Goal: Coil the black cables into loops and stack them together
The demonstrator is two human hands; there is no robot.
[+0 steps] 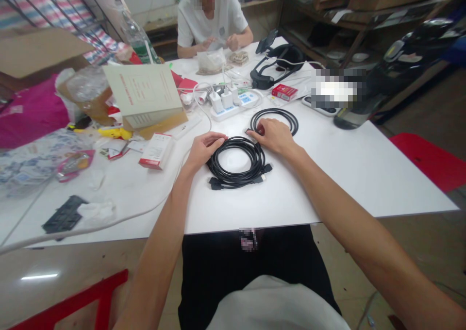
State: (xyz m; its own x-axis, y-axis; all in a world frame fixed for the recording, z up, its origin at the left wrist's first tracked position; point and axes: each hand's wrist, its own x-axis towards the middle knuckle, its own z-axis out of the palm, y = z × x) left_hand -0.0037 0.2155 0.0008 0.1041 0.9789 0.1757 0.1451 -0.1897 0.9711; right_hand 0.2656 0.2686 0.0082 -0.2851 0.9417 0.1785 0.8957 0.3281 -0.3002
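A black cable coil with several plug ends lies on the white table in front of me. My left hand rests at its upper left edge, fingers stretched out and thumb near them, touching the coil. Just behind and to the right is a second, thinner-looking black cable coil. My right hand lies over its near left side, fingers curled and thumb reaching toward a dark cable connector. The right fingertips are partly hidden, but they appear closed on this cable.
Behind the coils stands a white power strip with chargers. Left are a red-white box, an open booklet and a black tray-like piece. A headset and a dark bottle stand right. Another person sits opposite.
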